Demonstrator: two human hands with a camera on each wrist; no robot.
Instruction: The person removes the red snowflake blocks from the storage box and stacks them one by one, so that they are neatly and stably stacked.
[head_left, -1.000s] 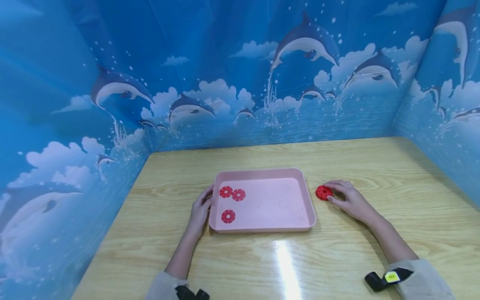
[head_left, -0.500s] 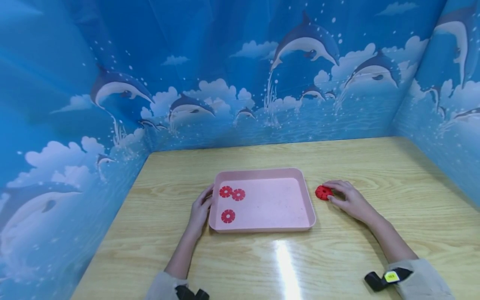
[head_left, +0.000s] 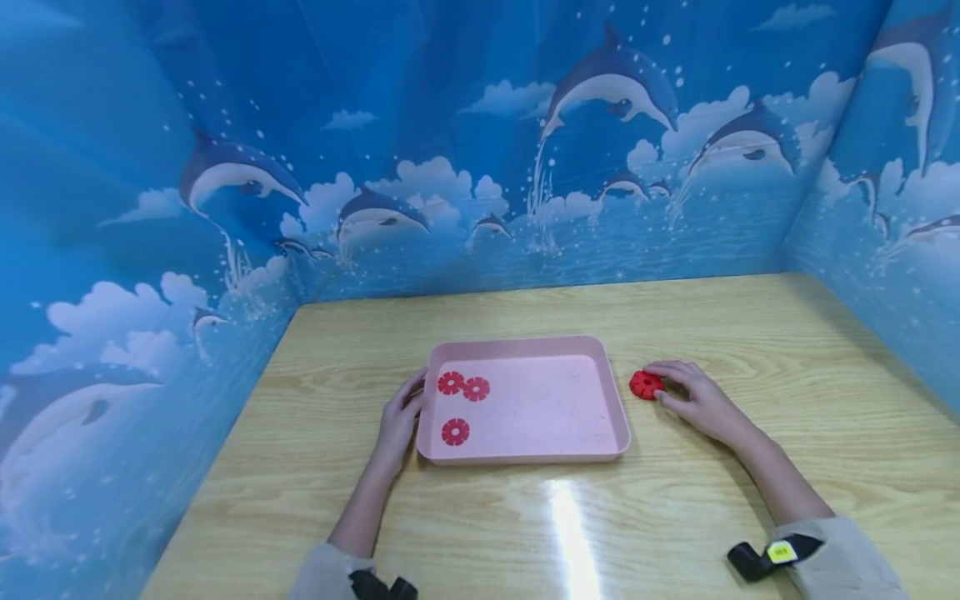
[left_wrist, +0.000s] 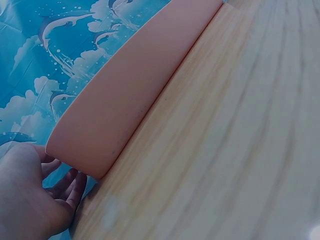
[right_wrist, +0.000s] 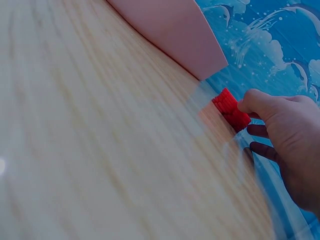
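My left hand (head_left: 399, 421) rests beside the left wall of a shallow pink tray (head_left: 525, 459), its fingers touching the outside. In the left wrist view the fingers of that hand (left_wrist: 35, 192) lie at the tray's corner (left_wrist: 95, 145). Three red notched discs lie flat in the tray: an upper left disc (head_left: 444, 383), a second disc (head_left: 483, 389) touching it, and a lower disc (head_left: 447, 432). Right of the tray, my right hand (head_left: 696, 400) holds a small stack of red notched discs (head_left: 641, 385) between thumb and fingers. The right wrist view shows the stack (right_wrist: 230, 110) at the thumb tip.
The tray and stack stand on a wood-grain table (head_left: 315, 500). A blue dolphin-print curtain (head_left: 450, 125) borders the table at the back and both sides. Black wrist straps (head_left: 776, 557) sit over the light sleeves (head_left: 847, 558). A bright light streak (head_left: 570, 533) reflects off the front of the table.
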